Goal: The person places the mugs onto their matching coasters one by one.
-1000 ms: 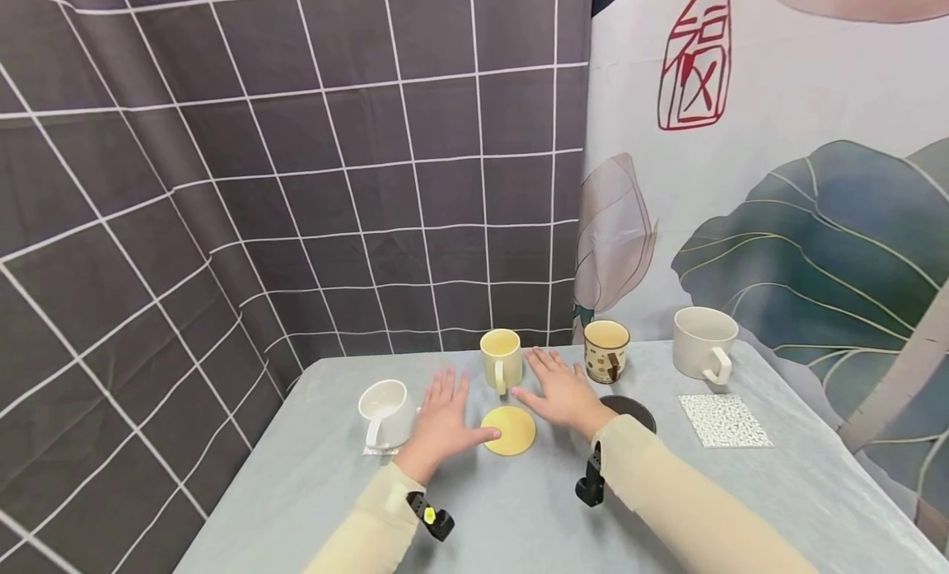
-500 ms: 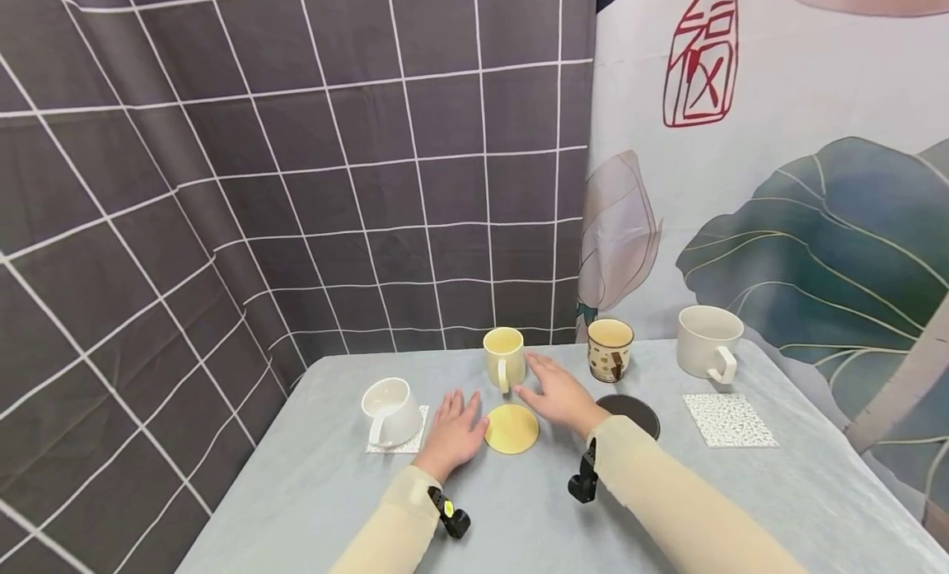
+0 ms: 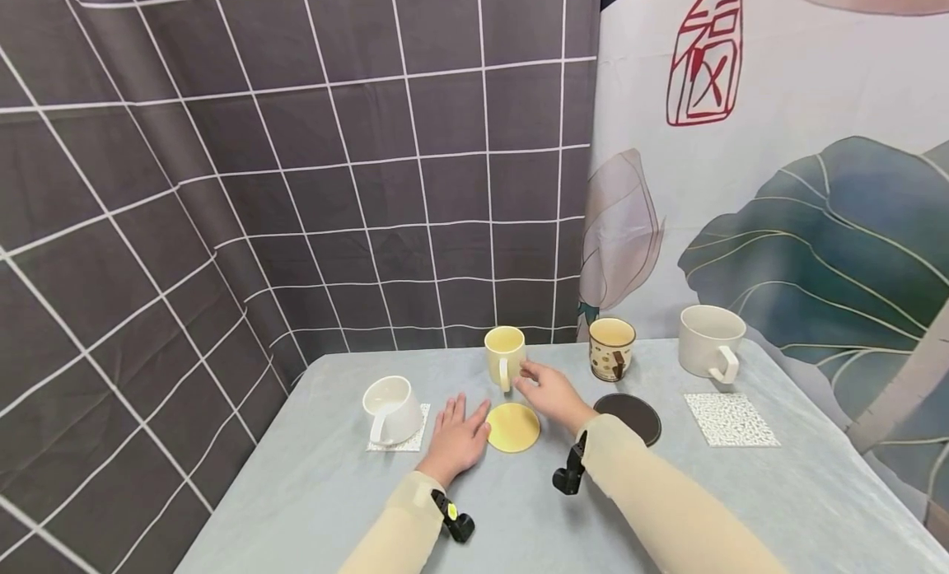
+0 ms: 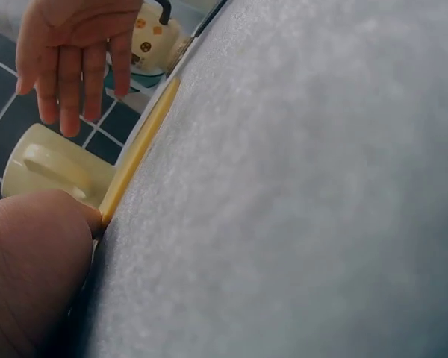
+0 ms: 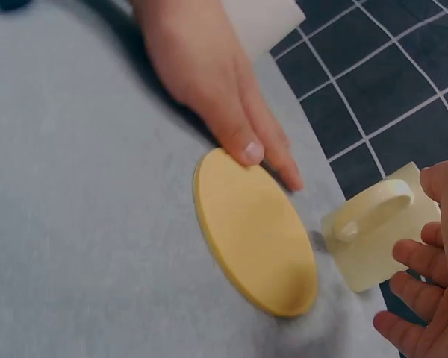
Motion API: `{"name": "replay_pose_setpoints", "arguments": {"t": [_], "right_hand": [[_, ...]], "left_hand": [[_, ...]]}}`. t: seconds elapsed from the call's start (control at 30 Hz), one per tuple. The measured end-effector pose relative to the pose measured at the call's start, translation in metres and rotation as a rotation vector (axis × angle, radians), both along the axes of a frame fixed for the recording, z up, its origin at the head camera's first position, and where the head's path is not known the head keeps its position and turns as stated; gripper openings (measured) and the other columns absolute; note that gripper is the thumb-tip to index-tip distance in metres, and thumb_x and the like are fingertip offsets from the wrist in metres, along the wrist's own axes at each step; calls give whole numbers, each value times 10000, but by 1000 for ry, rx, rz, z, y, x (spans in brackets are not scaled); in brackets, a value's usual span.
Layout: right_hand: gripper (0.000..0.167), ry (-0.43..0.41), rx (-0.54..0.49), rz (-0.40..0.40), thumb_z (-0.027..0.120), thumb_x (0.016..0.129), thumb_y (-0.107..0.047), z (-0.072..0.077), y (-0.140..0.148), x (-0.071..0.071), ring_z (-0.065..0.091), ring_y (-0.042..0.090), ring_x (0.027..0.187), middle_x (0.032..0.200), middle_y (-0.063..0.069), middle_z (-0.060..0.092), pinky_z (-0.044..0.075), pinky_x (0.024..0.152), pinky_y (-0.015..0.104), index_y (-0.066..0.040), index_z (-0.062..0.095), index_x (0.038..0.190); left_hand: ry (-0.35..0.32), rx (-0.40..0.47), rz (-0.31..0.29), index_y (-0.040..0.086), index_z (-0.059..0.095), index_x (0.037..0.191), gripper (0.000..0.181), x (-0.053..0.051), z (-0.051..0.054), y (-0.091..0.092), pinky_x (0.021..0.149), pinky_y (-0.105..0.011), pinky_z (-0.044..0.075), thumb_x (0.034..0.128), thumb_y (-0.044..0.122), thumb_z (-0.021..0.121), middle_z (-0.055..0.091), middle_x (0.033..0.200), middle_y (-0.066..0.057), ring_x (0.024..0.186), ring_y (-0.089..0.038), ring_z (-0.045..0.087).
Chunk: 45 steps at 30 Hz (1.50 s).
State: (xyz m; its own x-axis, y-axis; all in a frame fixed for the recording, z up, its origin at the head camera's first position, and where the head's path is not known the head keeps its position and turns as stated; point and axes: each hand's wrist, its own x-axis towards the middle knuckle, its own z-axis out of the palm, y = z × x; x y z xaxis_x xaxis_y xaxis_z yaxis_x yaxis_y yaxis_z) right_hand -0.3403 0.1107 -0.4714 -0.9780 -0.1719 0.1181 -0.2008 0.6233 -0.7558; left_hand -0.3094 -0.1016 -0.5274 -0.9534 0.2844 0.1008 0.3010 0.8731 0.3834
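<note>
My left hand [image 3: 455, 441] lies on the table with its fingers extended, and its thumb touches the left edge of a round yellow coaster [image 3: 514, 428]. In the right wrist view that thumb is at the rim of the yellow coaster [image 5: 254, 239]. Behind the coaster stands an upright pale yellow mug [image 3: 502, 356], its handle towards me. Close by the mug's right side is my right hand [image 3: 552, 394], fingers slightly bent and holding nothing. The left wrist view shows the right hand [image 4: 78, 63] near the yellow mug [image 4: 52, 164], with a gap between them.
A white mug [image 3: 396, 413] stands on a speckled square coaster [image 3: 417, 444] at left. To the right are a brown-spotted mug [image 3: 610, 356], a dark round coaster [image 3: 630, 419], a large off-white mug [image 3: 704, 347] and another speckled square coaster [image 3: 732, 420]. Curtains hang behind the table [image 3: 296, 492].
My left hand has moved right and towards me, from beside the white mug to the yellow coaster's edge. The right hand's fingers have bent in closer to the yellow mug.
</note>
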Motion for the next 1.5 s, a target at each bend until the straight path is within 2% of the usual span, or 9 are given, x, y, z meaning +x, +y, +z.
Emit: {"name": "replay_pose_setpoints", "arguments": {"t": [0.1,0.27,0.4,0.5,0.67,0.77,0.93,1.1,1.5], "right_hand": [[510,-17,-54,-11,543,1041,-249,-3,-4,-2,563,387,1286,1377,221,603,456,1070,515,59,493,1445],[476,-70,-120,-56,529,1043,-241,-4,-13,-4,569,373,1282,1400,237,580,474,1058,491,55,534,1415],[434,-156,-204,-97,524,1044,-260,-2,-19,-5,648,307,1069,1170,183,680,564,889,420,7,588,1381],[392,-213,-284,-113,514,1055,-241,-1,-24,-5,638,267,928,1016,133,676,575,766,369,8,612,1341],[399,-294,-416,-139,491,1064,-228,0,-31,-9,696,267,984,1128,174,692,601,776,359,52,603,1326],[440,-374,-548,-140,476,1070,-248,1,-33,-13,718,270,995,1234,244,651,609,800,368,88,552,1343],[450,-509,-771,-122,454,1077,-241,3,-32,-17,736,209,893,1313,285,609,606,840,389,112,487,1354],[416,-561,-856,-118,464,1066,-204,6,-29,-20,734,150,756,1201,268,680,615,790,343,131,533,1302],[405,-620,-971,-117,454,1078,-172,12,-33,-27,738,167,733,873,130,729,612,788,312,170,518,1286]], "left_hand": [[12,-5,-5,209,506,1509,474,1,-2,-1,1196,-628,157,1070,345,389,251,1611,-292,1499,-486,180],[28,-13,-15,237,527,1493,452,5,-4,-3,1191,-632,166,1076,330,381,266,1606,-290,1497,-484,191],[33,-33,-10,253,518,1498,454,7,-6,-4,1194,-624,163,1079,336,367,265,1614,-271,1502,-476,185],[37,-40,-3,261,513,1502,458,6,-8,-4,1195,-623,160,1080,347,359,267,1617,-260,1503,-471,184],[41,-51,5,273,521,1495,458,5,-9,-3,1196,-624,158,1078,363,357,282,1617,-247,1505,-461,192],[42,-59,13,282,524,1493,456,4,-11,-2,1202,-608,158,1079,365,352,286,1620,-234,1509,-449,192],[44,-52,12,277,536,1484,449,4,-11,-1,1202,-604,160,1076,350,365,290,1618,-233,1507,-450,197],[45,-41,6,268,542,1481,446,4,-11,1,1201,-606,157,1075,343,372,292,1618,-232,1506,-449,199],[52,-39,8,272,542,1481,448,2,-6,0,1197,-610,168,1074,347,370,299,1617,-225,1502,-452,210]]}}
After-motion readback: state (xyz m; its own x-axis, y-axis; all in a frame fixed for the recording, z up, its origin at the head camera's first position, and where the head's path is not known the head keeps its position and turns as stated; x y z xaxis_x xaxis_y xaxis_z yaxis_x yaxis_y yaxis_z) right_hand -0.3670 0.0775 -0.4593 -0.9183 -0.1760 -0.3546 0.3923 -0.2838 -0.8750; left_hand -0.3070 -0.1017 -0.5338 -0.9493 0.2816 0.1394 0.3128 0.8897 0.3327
